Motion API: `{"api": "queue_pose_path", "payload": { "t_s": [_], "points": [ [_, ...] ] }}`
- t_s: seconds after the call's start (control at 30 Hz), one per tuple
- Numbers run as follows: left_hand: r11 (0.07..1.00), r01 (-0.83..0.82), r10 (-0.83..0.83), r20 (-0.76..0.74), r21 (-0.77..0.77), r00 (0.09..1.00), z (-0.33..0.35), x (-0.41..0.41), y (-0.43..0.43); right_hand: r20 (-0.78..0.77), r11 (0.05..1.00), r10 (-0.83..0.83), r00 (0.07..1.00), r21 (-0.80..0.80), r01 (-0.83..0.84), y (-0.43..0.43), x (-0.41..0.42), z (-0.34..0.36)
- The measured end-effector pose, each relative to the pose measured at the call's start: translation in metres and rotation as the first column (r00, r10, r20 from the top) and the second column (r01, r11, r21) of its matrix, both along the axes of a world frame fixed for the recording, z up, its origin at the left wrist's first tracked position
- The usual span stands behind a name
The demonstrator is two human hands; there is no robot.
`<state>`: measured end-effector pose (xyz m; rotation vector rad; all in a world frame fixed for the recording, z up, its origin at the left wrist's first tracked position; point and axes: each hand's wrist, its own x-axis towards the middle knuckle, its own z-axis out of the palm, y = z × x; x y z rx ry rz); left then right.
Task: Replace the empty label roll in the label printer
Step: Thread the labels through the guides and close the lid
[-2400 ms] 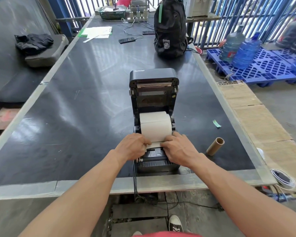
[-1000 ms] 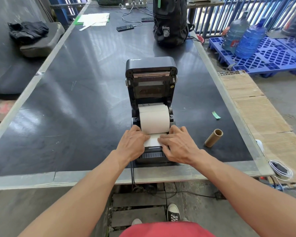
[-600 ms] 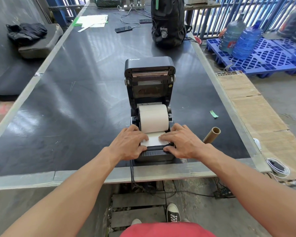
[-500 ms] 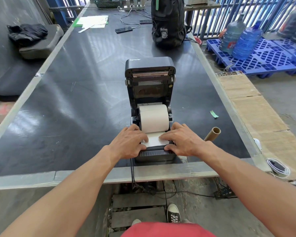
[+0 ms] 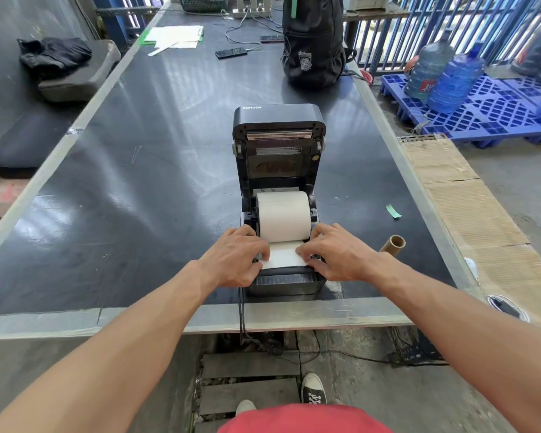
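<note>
A black label printer stands near the table's front edge with its lid swung up. A full white label roll sits in its bay, and a strip of label paper lies pulled forward over the front. My left hand presses the strip's left edge with its fingertips. My right hand presses the right edge the same way. The empty cardboard core lies on the table just right of my right hand.
The black table carries a black backpack, a phone, papers and cables at the far end. A green scrap lies right of the printer. The printer's cable drops over the front edge. Water jugs stand on a blue pallet to the right.
The strip of label paper has been drawn further forward over the printer's front. Both hands have spread from its middle to its two side edges.
</note>
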<state>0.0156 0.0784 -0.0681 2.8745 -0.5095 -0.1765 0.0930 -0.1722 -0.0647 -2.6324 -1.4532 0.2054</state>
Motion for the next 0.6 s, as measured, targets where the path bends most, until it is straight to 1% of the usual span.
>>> {"api": "queue_pose_path", "payload": {
  "t_s": [0.13,0.3,0.4,0.5,0.6],
  "points": [
    [0.999,-0.031,0.032,0.026,-0.036,0.999,-0.004,-0.002,-0.002,0.004,1.000,-0.027,1.000,-0.003,0.027,0.002,0.000,-0.007],
    [0.999,-0.021,0.023,0.048,-0.040,0.999,-0.005,-0.003,-0.005,-0.103,0.986,-0.154,0.983,0.043,0.159,0.007,0.005,-0.012],
    [0.999,-0.020,0.021,0.043,-0.027,0.999,-0.006,-0.003,-0.003,-0.086,0.990,-0.126,0.988,0.058,0.131,0.001,0.005,-0.012],
    [0.999,-0.038,0.040,0.057,-0.036,0.998,-0.004,-0.003,-0.008,-0.033,0.997,-0.071,0.997,0.015,0.071,-0.005,0.001,-0.013],
    [1.000,-0.007,0.007,0.088,0.001,0.996,-0.007,-0.008,-0.009,-0.012,0.998,-0.066,0.998,-0.011,0.066,-0.002,-0.005,-0.016]
  ]
}}
